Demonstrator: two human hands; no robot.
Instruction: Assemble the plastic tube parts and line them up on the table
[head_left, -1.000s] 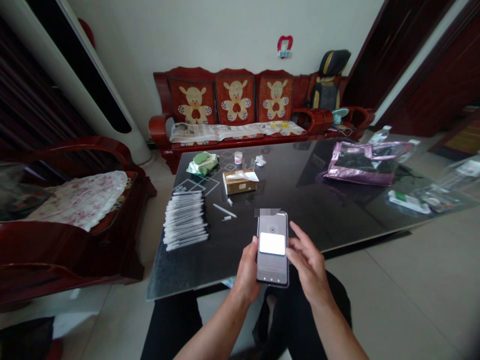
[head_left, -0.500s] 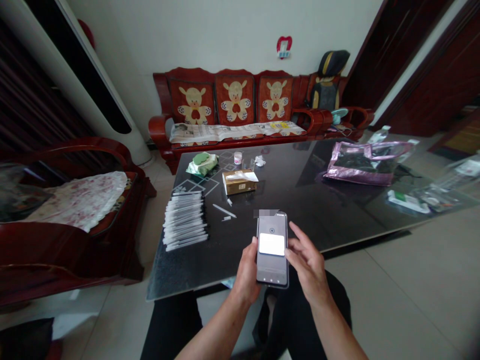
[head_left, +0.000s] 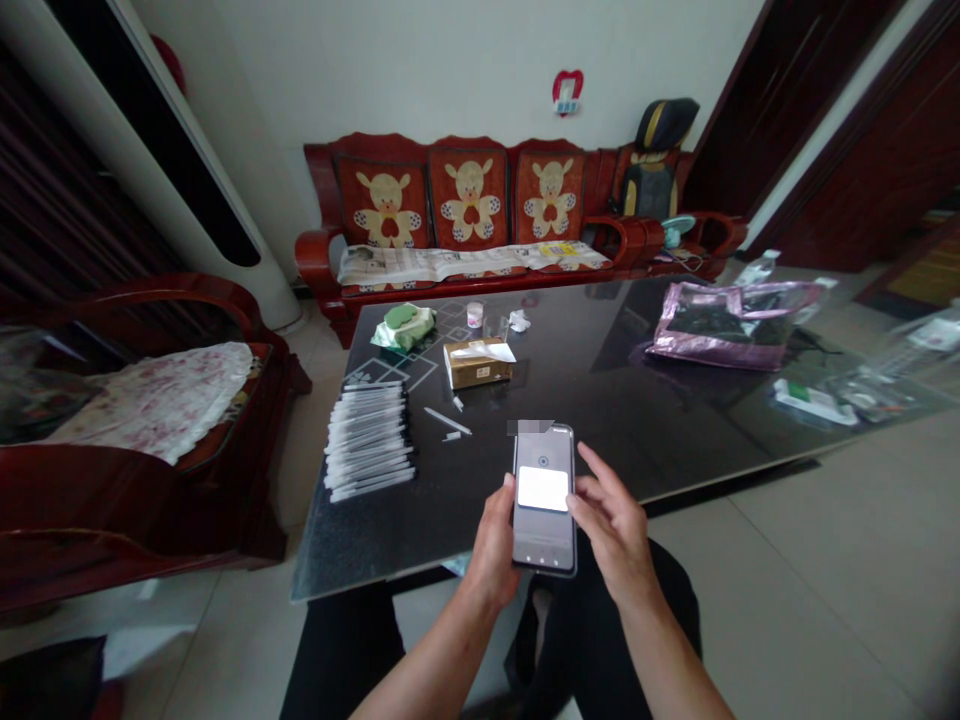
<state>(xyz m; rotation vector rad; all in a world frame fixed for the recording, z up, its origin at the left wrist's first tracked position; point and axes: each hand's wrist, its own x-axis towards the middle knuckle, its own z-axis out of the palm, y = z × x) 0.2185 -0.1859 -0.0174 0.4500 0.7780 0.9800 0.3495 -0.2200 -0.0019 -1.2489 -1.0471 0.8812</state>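
My left hand (head_left: pixel 494 545) is closed around the left side of a smartphone (head_left: pixel 545 545), upright above the near table edge. Its lit screen shows a white pop-up box on grey. My right hand (head_left: pixel 616 535) is at the phone's right side, thumb tip at the screen's edge by the box, index finger stretched out and the other fingers loosely bent. Beyond the phone, a row of capped pens (head_left: pixel 369 440) lies side by side on the dark glass table (head_left: pixel 592 400). One separate pen (head_left: pixel 448 420) lies near a small white cap (head_left: pixel 451 436).
A tissue box (head_left: pixel 478 372), a green wipes pack (head_left: pixel 403 328), a small cup (head_left: pixel 475 316) and crumpled tissue (head_left: pixel 519 321) stand farther back. A pink clear bag (head_left: pixel 716 355) is at the right. A wooden sofa (head_left: pixel 315 250) and an armchair (head_left: pixel 225 550) flank the table.
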